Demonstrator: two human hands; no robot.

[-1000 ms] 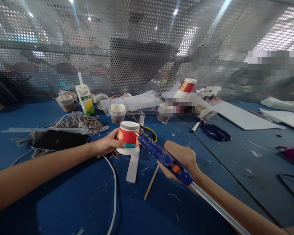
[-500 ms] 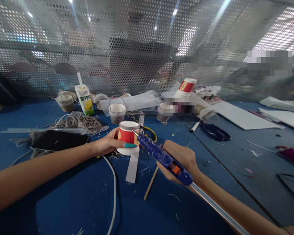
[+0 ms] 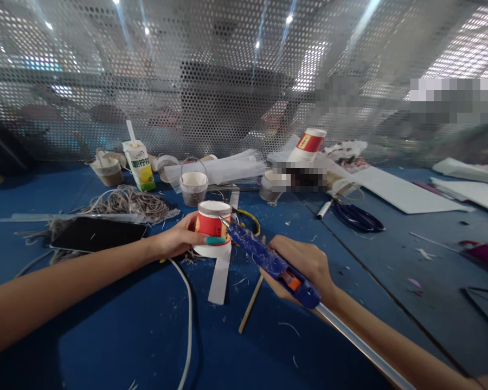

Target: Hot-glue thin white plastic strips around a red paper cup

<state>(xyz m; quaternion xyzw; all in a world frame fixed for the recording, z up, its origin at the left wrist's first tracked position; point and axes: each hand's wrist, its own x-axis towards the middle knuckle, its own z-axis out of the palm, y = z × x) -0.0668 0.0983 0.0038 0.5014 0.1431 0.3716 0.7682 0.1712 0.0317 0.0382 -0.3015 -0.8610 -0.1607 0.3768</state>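
Observation:
My left hand [image 3: 183, 236] is wrapped round a red and white paper cup [image 3: 211, 223], its thumb across the front. Grey cord circles the cup near its upper rim. My right hand [image 3: 299, 265] grips a blue glue gun [image 3: 264, 254] with an orange part in its body and a long clear glue stick [image 3: 361, 346] at its back. The metal nozzle meets the cup's side just below the grey band; whether it touches is hard to tell. Below the cup, a white strip [image 3: 218, 279] lies on the blue table [image 3: 138, 330].
Grey cord [image 3: 130, 203] and a black phone [image 3: 100, 234] lie left. Behind stand a drink carton [image 3: 140, 165] and a small bucket [image 3: 194, 189]. A wooden stick [image 3: 250, 306] lies near my right hand. Scissors [image 3: 358, 216] and white boards [image 3: 404, 192] lie right.

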